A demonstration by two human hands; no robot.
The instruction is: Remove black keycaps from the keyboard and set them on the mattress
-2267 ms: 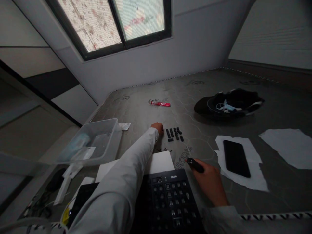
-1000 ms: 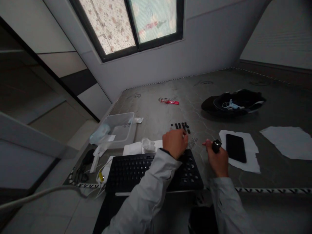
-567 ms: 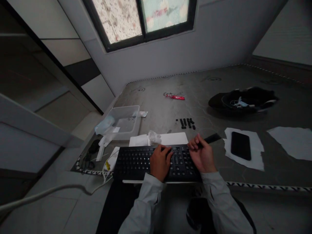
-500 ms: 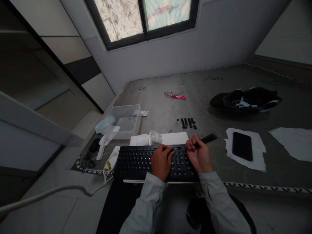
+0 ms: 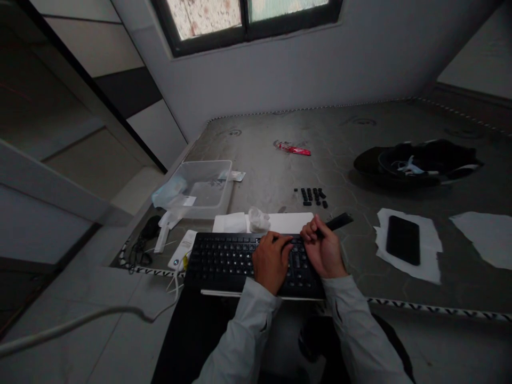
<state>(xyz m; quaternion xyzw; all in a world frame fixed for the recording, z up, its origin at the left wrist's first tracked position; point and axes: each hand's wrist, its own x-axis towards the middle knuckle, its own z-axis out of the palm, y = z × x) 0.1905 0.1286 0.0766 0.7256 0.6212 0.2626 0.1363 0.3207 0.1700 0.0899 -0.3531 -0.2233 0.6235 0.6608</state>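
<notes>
A black keyboard (image 5: 224,258) lies at the near edge of a grey mattress (image 5: 280,170). My left hand (image 5: 272,262) rests on its right half, fingers curled down onto the keys. My right hand (image 5: 323,250) sits beside it at the keyboard's right end, closed round a slim black tool (image 5: 338,221) that points up and to the right. Several loose black keycaps (image 5: 314,195) lie in rows just beyond the keyboard.
A clear plastic tub (image 5: 200,186) stands at the left, white paper and crumpled tissue (image 5: 258,218) behind the keyboard. A black phone (image 5: 403,240) lies on white paper at the right, a black cap (image 5: 416,162) farther back, a red wrapper (image 5: 294,149) at the rear.
My left hand came back from the keycaps and settled on the keyboard. My right hand moved left to the keyboard's right end with the tool. The view has pulled back and tilted down.
</notes>
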